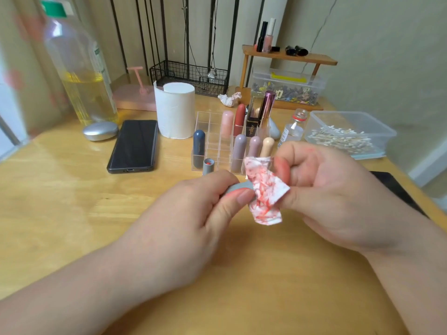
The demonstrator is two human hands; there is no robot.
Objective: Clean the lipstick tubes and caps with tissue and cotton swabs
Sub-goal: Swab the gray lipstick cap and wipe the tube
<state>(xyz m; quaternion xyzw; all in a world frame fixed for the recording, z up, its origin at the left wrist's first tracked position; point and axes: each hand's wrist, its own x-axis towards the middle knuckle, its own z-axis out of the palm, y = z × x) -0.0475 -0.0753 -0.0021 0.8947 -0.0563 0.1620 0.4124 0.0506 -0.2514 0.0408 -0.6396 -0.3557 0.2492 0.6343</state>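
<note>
The left hand (208, 204) pinches a grey cap (238, 187) above the worktop (72, 201). The right hand (321, 189) has its grip on the tissue (264, 194) at the cap's end. The tissue is heavily reddened, so it may smear colour back. The open tube (208, 166) stands just behind the hands, beside the organizer (212, 131), and a knock could tip it. The swab box (348, 113) sits to the right.

Home vanity desk, wooden tabletop (72, 189), acrylic lipstick organiser (212, 141), phone (134, 145), curtain (14, 68).

Bare forearms (96, 274), red smears on right hand (324, 189)
</note>
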